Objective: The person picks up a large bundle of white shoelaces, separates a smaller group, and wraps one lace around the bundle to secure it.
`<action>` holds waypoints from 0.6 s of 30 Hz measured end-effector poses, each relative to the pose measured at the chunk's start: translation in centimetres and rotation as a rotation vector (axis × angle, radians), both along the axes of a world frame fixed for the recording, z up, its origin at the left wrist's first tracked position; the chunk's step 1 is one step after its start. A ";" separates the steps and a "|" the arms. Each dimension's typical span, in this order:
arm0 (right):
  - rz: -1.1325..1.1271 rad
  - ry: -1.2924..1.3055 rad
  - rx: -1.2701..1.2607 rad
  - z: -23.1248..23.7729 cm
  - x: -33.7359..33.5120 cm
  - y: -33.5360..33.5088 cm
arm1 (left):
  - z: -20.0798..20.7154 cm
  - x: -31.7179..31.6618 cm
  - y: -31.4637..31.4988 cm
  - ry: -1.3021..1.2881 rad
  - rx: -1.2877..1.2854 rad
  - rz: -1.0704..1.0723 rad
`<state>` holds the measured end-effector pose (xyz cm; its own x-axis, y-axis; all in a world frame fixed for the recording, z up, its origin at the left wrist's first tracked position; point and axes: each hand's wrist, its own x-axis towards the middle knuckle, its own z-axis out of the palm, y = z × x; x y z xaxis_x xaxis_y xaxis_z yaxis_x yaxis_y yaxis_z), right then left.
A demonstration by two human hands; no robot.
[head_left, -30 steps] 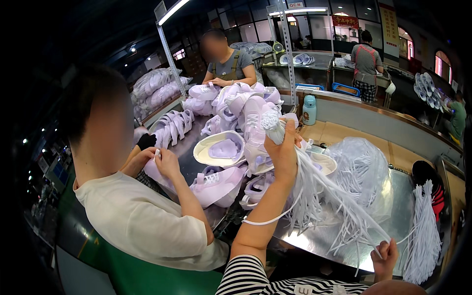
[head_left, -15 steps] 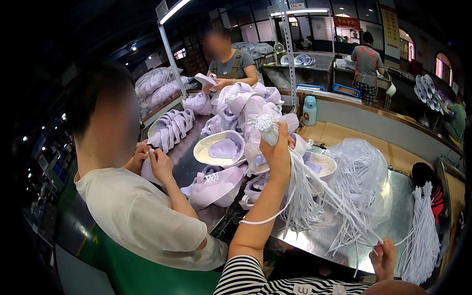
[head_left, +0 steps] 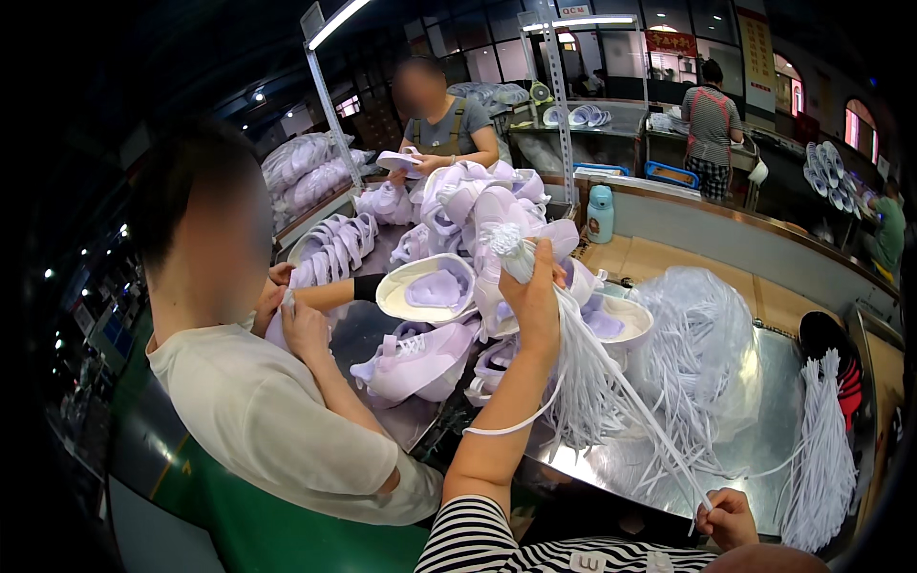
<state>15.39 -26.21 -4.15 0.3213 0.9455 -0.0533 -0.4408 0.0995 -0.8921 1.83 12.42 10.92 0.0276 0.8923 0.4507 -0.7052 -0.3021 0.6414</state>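
One bundle of white shoelaces [head_left: 585, 377], raised over the metal table [head_left: 587, 470], its gathered knotted head above the person's left hand [head_left: 537, 304], whose grip is wrapped firmly around the neck, the strands hanging below; right hand [head_left: 728, 520] low at the table's near edge, grip narrow, pinching the ends of a few laces drawn down from it. Also on the table: one heap of pale lilac shoes [head_left: 468, 205] beyond the left hand, one clear plastic bag [head_left: 707, 320] of white laces, and, far right, a second lace bundle [head_left: 820, 463].
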 end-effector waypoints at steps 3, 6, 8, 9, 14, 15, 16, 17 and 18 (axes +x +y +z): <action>-0.020 -0.040 -0.023 -1.9 0.6 -0.3 | 0.0 -0.1 0.3 0.000 0.012 0.010; -0.062 -0.006 -0.034 -3.6 0.2 0.0 | 0.3 -0.1 -0.1 0.040 0.028 0.024; -0.119 -0.014 -0.060 -4.5 -0.6 0.5 | 0.4 0.0 -0.4 0.034 0.024 0.015; -0.147 -0.015 -0.073 -4.7 -1.1 0.8 | 0.5 0.0 -0.6 0.033 0.021 0.010; 0.105 0.034 -0.012 -1.1 -3.7 1.9 | 0.5 -0.3 -1.0 0.019 0.046 -0.002; 0.143 0.000 -0.017 -1.3 -3.4 1.7 | 0.2 -0.5 -0.9 0.023 0.047 -0.001; 0.151 0.079 -0.017 -1.1 -3.2 1.5 | 0.0 -0.7 -0.7 0.040 0.037 0.014; 0.159 0.159 -0.017 -0.7 -3.3 1.2 | -0.2 -1.0 -0.5 0.057 0.026 0.030; 0.150 0.142 -0.040 -0.2 -3.0 1.1 | 0.6 -0.9 -0.5 0.057 0.042 0.046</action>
